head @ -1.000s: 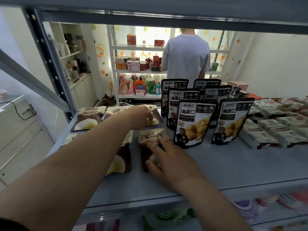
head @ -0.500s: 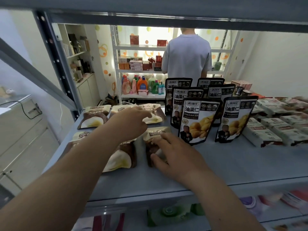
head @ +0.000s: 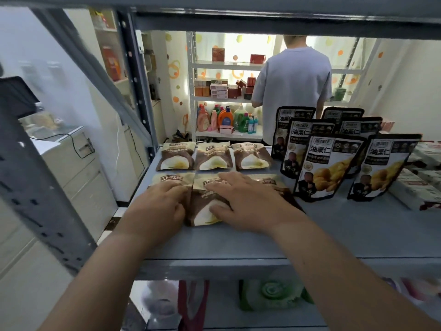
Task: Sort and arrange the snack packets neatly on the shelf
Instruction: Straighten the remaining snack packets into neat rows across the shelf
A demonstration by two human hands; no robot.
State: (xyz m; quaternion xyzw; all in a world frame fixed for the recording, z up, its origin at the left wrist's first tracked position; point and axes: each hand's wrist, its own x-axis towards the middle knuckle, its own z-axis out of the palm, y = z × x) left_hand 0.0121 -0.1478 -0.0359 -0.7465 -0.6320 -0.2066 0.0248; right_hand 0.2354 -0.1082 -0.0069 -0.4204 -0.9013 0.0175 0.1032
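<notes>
Both hands are down flat on the front row of brown-and-cream snack packets, lying near the left end of the grey shelf. The left hand rests on the front-left packet, its fingers bent at that packet's right edge; whether it actually grips cannot be told. The right hand is spread wide, fingers straight, pressing the middle packet with its thumb on the pale patch, and its outer fingers cover part of the front-right packet. The hands lie apart, just beside each other. Half a second ago the left hand was reaching to the back row; now it has come forward. The right hand has slid left from the end packet to the middle one, and the front packets, then skewed with gaps, now lie edge to edge. The count: six brown packets, three in front, three behind. Six black pouches stand to the right, in pairs. Flat white boxes lie beyond them, too blurred to count.
</notes>
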